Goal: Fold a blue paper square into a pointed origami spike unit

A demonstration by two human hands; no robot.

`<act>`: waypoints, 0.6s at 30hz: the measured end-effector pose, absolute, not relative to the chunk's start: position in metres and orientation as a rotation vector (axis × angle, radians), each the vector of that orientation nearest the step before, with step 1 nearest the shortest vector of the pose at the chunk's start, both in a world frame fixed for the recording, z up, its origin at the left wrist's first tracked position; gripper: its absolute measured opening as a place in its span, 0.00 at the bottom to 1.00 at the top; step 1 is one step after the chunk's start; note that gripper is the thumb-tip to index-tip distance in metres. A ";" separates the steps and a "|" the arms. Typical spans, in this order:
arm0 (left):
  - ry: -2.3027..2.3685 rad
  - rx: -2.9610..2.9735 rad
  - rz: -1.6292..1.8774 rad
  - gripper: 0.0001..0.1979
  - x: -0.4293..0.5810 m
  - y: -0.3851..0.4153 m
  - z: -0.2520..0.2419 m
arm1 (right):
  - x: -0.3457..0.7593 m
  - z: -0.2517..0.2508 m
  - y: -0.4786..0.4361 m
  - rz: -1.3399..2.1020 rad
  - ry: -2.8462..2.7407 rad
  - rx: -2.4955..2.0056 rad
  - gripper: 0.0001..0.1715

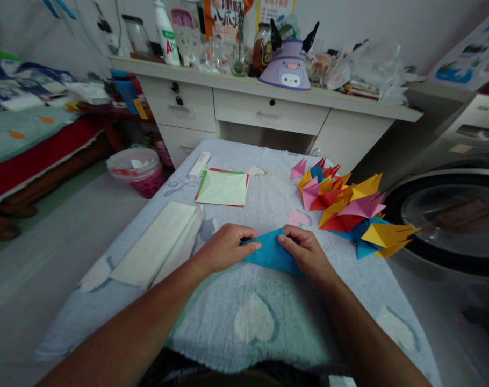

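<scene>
Okay, head view — the only one. Blue paper (pixel 271 251) sits centrally in front of the wearer, low over the patterned cloth (pixel 206 328), strung between both hands. It's folded, with a peak on the far edge; long axis runs mostly left to right, near edge slanting toward the wearer at its right end.

Left hand (pixel 229 247): thumb and index clamped on the paper's left corner, so the paper lies directly to its right. Right hand (pixel 306 250): thumb on the near face by the peak, fingers curled behind, pinching it; most of the paper lies to its left, and the right end runs up to the palm. Neither hand is nearer — both are in contact. Key relation: grips at opposite sides, right grip slightly farther out and higher on the paper than the left.

Around it: square sheets (pixel 223 188) stacked beyond the left hand, pale folded sheet (pixel 158 244) left of that hand, pile of folded paper pieces (pixel 341 207) beyond and right of the right hand.
</scene>
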State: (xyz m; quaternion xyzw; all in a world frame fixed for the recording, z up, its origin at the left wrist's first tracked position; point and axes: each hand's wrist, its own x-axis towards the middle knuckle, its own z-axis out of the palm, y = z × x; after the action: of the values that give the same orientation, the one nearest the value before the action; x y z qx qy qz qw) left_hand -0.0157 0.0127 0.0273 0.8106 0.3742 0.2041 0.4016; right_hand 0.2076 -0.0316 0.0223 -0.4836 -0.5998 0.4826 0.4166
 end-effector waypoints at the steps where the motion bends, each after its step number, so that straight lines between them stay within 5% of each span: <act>1: 0.945 2.045 0.515 0.10 -0.016 0.013 0.027 | 0.208 0.022 -0.032 1.212 -1.507 -1.213 0.18; 18: 0.952 2.028 0.543 0.11 -0.015 0.012 0.026 | 0.205 0.024 -0.032 1.210 -1.492 -1.234 0.17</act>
State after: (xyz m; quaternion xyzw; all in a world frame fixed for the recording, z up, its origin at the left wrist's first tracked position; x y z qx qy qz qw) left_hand -0.0151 0.0124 0.0261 0.8039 0.3775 0.2152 0.4063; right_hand 0.2048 -0.0318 0.0240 -0.4914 -0.5943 0.4820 0.4159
